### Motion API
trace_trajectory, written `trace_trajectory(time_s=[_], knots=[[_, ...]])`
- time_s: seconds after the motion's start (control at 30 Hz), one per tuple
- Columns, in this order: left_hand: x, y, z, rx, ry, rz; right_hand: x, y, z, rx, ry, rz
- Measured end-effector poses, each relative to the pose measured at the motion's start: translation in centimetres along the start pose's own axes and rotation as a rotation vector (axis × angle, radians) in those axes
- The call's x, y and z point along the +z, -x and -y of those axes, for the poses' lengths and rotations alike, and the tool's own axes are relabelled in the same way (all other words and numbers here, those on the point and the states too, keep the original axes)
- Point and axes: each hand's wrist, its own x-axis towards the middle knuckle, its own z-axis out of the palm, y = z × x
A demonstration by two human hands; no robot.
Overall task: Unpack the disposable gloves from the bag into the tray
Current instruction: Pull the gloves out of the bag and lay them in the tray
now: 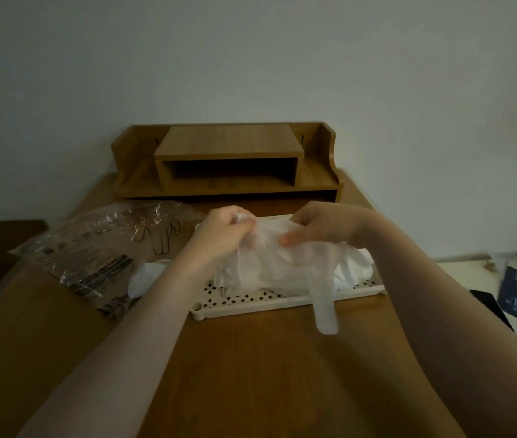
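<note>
Two bare forearms reach over the wooden desk (250, 374) toward a white perforated tray (250, 303) lying across its middle. The left hand (222, 232) pinches the upper left edge of a thin, see-through glove (269, 254), fingers curled on the film; the right hand (323, 227) pinches the same sheet further right, thumb and fingers closed on it. The glove hangs spread between them just above the tray, and one long glove finger (325, 311) droops over the front rim onto the desk. Under it a heap of gloves (352, 267) already fills much of the tray, so most of the unpacking looks done. The clear printed bag (92, 248) lies slack to the left, and something white (143, 279) shows at its mouth beside the tray, probably a few gloves not yet moved. What remains, by my reading: lay this glove down, tuck in the overhang, and clear out the bag.
</note>
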Motion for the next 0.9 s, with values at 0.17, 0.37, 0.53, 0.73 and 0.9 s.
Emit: trace_trajectory(time_s=[0.17,0.37,0.53,0.73,0.9], knots=[[-0.2,0.0,1.1,-0.086,0.210,-0.046,-2.2,1.3,-5.2,0.019,-0.458,0.145],[0.8,-1.4,1.5,0.017,-0.071,-0.157,-3.2,1.9,-6.7,-0.030,-0.873,-0.109],[1.5,-2.9,2.3,0.119,-0.547,-0.271,-3.0,-0.5,-6.0,0.156,-0.060,-0.525],[1.2,-4.3,3.2,0.030,-0.795,-0.289,-2.4,-3.2,-6.5,0.192,0.302,-0.634],[0.8,-3.0,2.2,0.222,-0.821,-0.347,-1.1,-2.5,-5.9,0.186,0.485,-0.973]])
